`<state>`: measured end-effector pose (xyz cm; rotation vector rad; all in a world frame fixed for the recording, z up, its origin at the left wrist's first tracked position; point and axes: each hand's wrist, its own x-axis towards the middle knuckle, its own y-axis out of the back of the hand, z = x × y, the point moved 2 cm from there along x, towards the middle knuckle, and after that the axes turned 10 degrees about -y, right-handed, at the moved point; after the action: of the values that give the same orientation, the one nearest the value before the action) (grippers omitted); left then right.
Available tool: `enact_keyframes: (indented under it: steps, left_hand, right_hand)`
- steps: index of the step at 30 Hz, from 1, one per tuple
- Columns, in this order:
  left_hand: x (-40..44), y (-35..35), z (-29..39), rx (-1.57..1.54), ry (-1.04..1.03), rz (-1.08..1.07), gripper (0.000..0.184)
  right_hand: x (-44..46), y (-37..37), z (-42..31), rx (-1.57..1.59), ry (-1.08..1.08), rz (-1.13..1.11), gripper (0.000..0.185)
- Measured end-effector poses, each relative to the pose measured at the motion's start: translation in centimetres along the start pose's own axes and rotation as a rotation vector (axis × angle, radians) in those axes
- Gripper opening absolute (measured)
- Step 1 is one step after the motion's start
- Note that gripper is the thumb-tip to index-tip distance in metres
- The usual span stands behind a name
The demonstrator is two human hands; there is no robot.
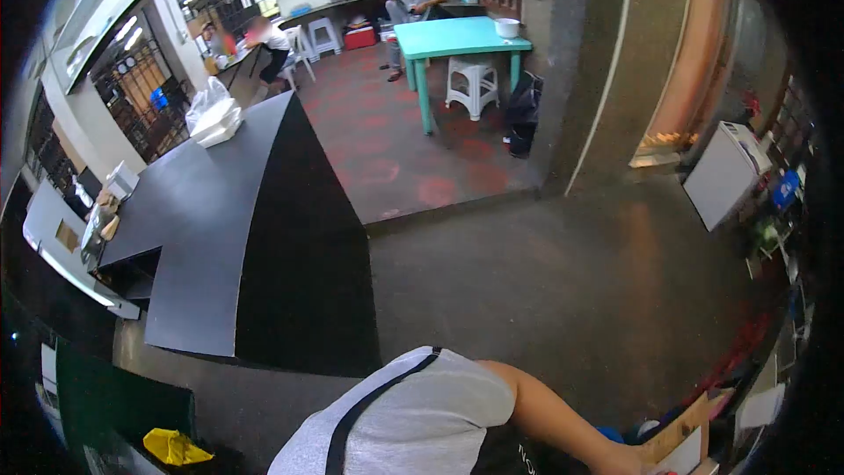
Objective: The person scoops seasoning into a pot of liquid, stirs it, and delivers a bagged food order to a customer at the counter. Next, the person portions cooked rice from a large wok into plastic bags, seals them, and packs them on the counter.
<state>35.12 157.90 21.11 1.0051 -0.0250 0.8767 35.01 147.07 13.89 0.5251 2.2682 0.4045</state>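
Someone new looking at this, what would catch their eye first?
Probably the turquoise table toward the back, with a white stool under it. Next, the large black counter on the left, a white plastic bag at its far end. Then the bright yellow item at lower left.

Right hand cropped by bottom edge, grip hidden, cardboard box partly cut off.

a white plastic bag sat on the far end of a black counter. a white bowl rested on a turquoise table, with a white stool underneath. a red cooler stood near a seated person.
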Motion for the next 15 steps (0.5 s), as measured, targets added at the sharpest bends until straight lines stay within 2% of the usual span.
enact_keyframes:
  steps: [4, 5, 7, 9, 11, 13, 15]
  left_hand:
    - [-5.5, 7.7, 2.9, 0.188, -0.011, 0.277, 0.07]
    - [-7.3, 10.4, 4.3, 0.244, 0.038, 0.388, 0.068]
    - [-10.5, 13.0, 3.7, 0.551, 0.008, 0.706, 0.059]
    - [-14.7, 15.7, 3.5, 0.558, 0.146, 0.777, 0.061]
    - [-21.5, 18.7, 4.7, 0.263, 0.449, 0.584, 0.074]
    - [-28.1, 20.1, 3.8, 0.232, 0.66, 0.544, 0.086]
    - [-35.5, 20.6, 4.2, 0.301, 0.85, 0.655, 0.081]
  right_hand:
    - [3.2, -1.1, -3.1, -0.065, 0.029, -0.06, 0.016]
    - [3.9, -1.5, -4.0, -0.08, 0.037, -0.076, 0.017]
    - [5.3, -2.1, -5.4, -0.113, 0.049, -0.107, 0.017]
    - [6.5, -2.8, -7.0, -0.141, 0.058, -0.127, 0.017]
    - [7.6, -3.7, -8.4, -0.167, 0.064, -0.153, 0.018]
    - [8.8, -4.7, -9.7, -0.196, 0.07, -0.178, 0.018]
    - [10.2, -5.7, -11.1, -0.223, 0.079, -0.202, 0.018]
